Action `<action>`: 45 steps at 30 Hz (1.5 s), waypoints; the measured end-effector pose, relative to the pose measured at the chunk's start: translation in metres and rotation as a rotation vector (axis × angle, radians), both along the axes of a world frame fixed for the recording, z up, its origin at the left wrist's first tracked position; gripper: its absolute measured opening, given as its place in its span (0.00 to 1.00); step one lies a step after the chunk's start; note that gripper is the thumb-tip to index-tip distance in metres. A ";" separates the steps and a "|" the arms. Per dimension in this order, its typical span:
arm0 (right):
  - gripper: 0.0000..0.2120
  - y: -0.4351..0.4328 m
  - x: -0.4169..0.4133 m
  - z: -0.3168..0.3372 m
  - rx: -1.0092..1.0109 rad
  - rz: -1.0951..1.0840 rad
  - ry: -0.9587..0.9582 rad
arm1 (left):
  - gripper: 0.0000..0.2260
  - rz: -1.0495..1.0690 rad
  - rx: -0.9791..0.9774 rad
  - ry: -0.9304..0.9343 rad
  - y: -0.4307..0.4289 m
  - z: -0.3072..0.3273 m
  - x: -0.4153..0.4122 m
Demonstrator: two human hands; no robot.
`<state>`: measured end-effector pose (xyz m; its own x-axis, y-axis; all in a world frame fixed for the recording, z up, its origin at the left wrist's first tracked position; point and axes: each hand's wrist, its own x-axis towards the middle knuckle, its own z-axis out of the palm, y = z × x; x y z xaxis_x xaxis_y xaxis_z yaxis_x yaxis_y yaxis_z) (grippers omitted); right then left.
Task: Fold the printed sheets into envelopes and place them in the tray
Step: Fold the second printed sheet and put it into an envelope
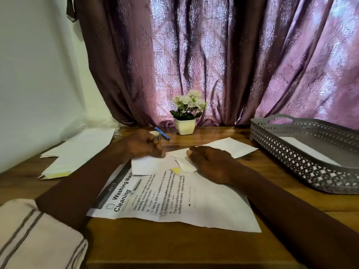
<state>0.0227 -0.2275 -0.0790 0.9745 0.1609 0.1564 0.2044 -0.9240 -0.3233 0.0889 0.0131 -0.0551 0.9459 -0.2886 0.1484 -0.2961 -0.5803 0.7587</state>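
Purple patterned curtain hangs behind the wooden table; a grey perforated tray sits right of the printed sheet and holds one white paper. The printed sheet lies mid-table with its far corners folded inward: left hand has curled fingers with the tips on the left flap, pinch or press unclear, and right hand is palm-down on the right flap. Paper stack lies left of the sheet, a folded white piece just beyond it, flower pot and blue pen farther back.
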 end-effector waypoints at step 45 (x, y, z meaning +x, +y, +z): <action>0.40 0.013 -0.009 0.001 -0.132 0.100 0.082 | 0.16 0.122 -0.456 0.238 -0.030 0.005 -0.018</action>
